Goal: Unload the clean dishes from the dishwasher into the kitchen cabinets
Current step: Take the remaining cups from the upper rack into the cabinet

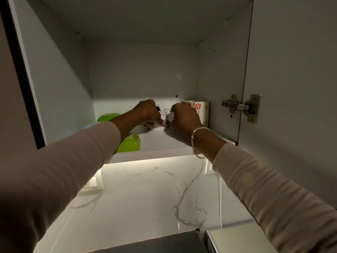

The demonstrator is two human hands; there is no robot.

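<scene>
my left hand (pixel 147 112) covers most of the white cup (pixel 160 127); my right hand (pixel 184 117) hides nearly all of a small white thing (pixel 170 116). my left sleeve (pixel 73 161) cuts across the green box (pixel 130 143).

1. One view only: head-worn wide-angle camera, tilted up, faces into the open wall cabinet (pixel 142 70).
2. Near: sleeves fill both lower corners; left hand (pixel 147 112) and right hand (pixel 184 117) sit mid-frame over the shelf (pixel 164 141).
3. Marble backsplash (pixel 145 189) below the hands; hinge (pixel 240 106) and open door (pixel 291 70) right of the right hand, at frame edge.
</scene>
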